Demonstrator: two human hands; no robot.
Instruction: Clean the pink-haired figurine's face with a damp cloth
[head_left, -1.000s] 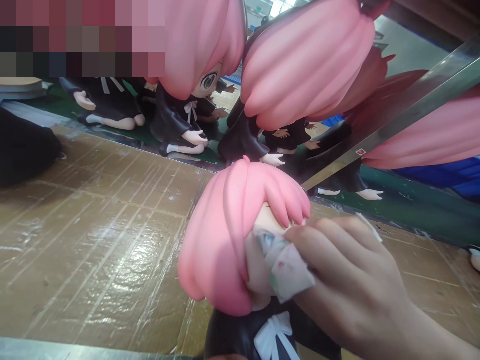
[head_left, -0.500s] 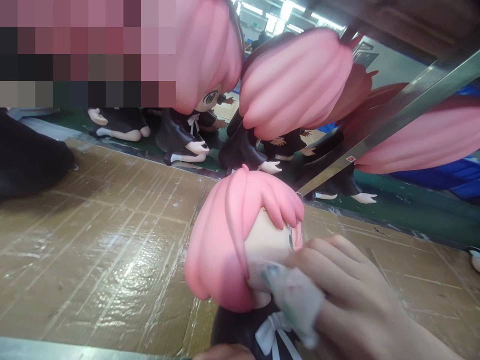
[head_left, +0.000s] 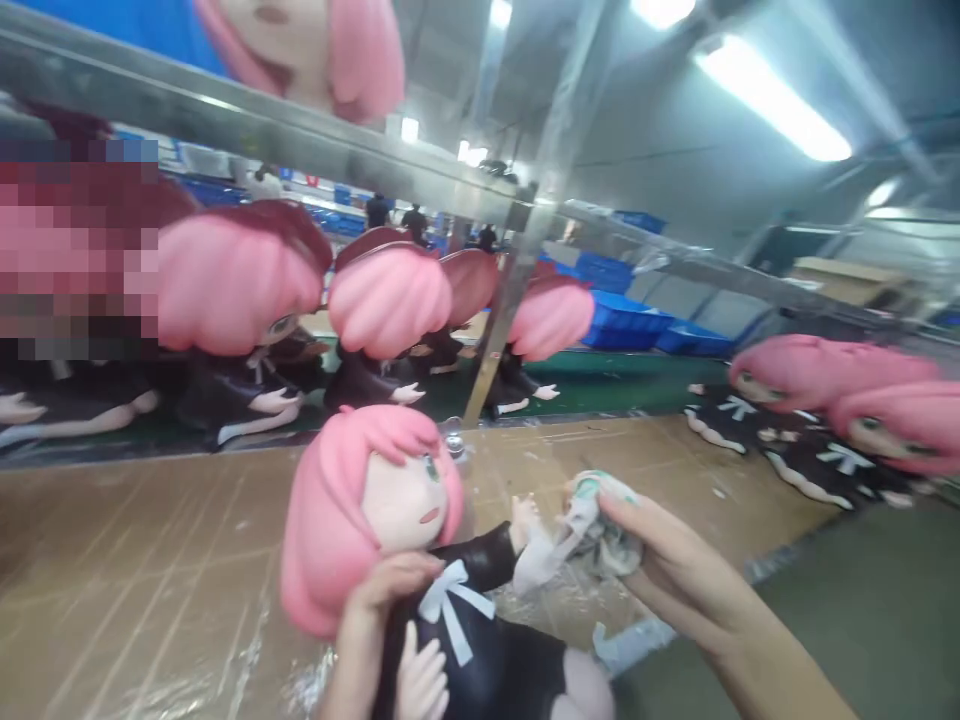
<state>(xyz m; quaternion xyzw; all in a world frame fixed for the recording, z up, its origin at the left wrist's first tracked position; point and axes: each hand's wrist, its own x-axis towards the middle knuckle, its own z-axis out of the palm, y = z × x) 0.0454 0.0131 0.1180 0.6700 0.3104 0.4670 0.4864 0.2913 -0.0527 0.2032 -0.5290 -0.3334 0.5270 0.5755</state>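
Observation:
A doll [head_left: 390,530] with pink hair, a black dress and a white bow lies tilted on the taped cardboard table top [head_left: 150,560] in front of me. My left hand [head_left: 379,605] is wrapped around the doll's chest just under its chin. My right hand [head_left: 660,565] is closed on a crumpled, stained white cloth [head_left: 596,525], held against the doll's outstretched hand.
Several identical pink-haired dolls [head_left: 382,320] sit in a row on a green belt behind the table, more lie at the right [head_left: 795,410]. A metal rack post [head_left: 510,290] rises at the middle. Blue crates [head_left: 630,320] stand farther back. People stand far off.
My view has swung up and back. My right hand with the cloth has moved from the doll's face to its outstretched hand. My left hand now shows on the doll's chest.

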